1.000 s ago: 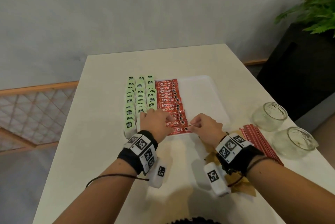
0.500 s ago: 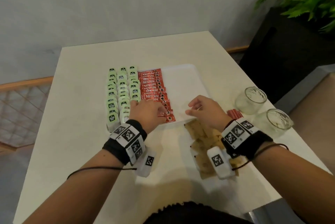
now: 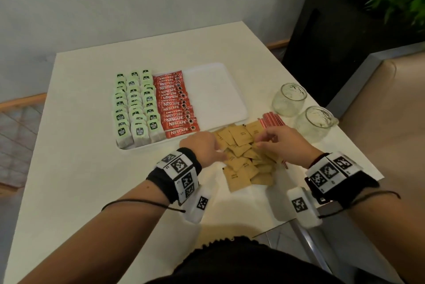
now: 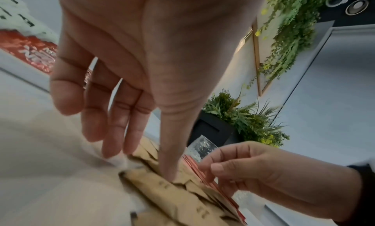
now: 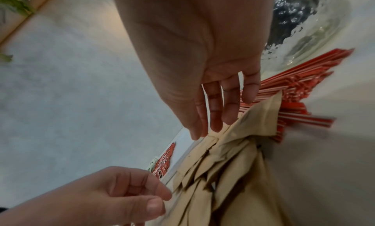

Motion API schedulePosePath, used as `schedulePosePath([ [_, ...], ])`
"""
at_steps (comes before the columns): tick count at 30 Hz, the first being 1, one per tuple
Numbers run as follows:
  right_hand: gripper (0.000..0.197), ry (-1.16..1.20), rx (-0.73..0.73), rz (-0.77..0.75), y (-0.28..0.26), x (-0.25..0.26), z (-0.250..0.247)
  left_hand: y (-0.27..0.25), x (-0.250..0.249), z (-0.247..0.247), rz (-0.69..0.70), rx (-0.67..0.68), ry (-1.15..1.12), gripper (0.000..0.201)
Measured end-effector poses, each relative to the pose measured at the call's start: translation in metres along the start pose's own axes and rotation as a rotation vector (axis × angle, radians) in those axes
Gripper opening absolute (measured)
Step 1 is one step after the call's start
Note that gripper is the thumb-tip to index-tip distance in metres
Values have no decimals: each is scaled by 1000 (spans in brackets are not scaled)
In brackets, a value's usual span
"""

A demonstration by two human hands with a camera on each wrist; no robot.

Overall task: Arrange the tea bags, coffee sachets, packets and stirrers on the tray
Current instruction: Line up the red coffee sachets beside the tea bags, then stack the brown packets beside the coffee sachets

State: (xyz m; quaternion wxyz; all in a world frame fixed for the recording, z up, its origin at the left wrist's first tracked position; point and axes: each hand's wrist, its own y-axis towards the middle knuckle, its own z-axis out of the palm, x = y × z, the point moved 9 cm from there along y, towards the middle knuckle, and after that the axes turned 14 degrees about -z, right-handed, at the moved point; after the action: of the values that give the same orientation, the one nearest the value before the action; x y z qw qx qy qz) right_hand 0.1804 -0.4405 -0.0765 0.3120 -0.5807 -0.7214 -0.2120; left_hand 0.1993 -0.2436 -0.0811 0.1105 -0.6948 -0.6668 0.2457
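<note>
A white tray [image 3: 213, 93] holds three columns of green tea bags [image 3: 135, 109] on its left and a column of red coffee sachets [image 3: 177, 106] beside them; its right part is bare. A loose pile of brown packets [image 3: 241, 162] lies on the table just in front of the tray's near right corner. Red stirrers [image 3: 272, 119] lie partly under the pile's right side. My left hand [image 3: 222, 157] reaches into the pile from the left, thumb pressing a packet [image 4: 162, 186], fingers nearly straight. My right hand [image 3: 259, 140] touches the pile's far right with straight fingertips [image 5: 215, 126].
Two empty glass jars [image 3: 289, 99] [image 3: 316, 122] stand right of the stirrers near the table's right edge. A black planter [image 3: 333, 42] with green plants and a beige seat [image 3: 379, 111] lie beyond that edge. A grey wall runs behind the table.
Both hands have drawn back from the nearest coffee sachet on the tray and come down to the brown packet pile. The head view has swung right and down.
</note>
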Motion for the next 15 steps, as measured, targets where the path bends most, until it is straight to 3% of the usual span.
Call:
schedulePosePath([
  [2,12,-40,-1,-1,0,0,1,-4,-6,7,-46,17,5,68],
  [4,10,-99,-30,26,0,-4,-5,-7,-14,12,-83,6,0,78],
  [9,4,-110,-37,85,-1,-13,-12,-7,-19,21,-147,10,-44,64],
  [12,17,-98,-11,88,5,-6,1,-5,-11,23,-162,45,-70,57],
  [15,38,-140,21,102,15,5,16,-9,0,24,-151,56,-71,65],
])
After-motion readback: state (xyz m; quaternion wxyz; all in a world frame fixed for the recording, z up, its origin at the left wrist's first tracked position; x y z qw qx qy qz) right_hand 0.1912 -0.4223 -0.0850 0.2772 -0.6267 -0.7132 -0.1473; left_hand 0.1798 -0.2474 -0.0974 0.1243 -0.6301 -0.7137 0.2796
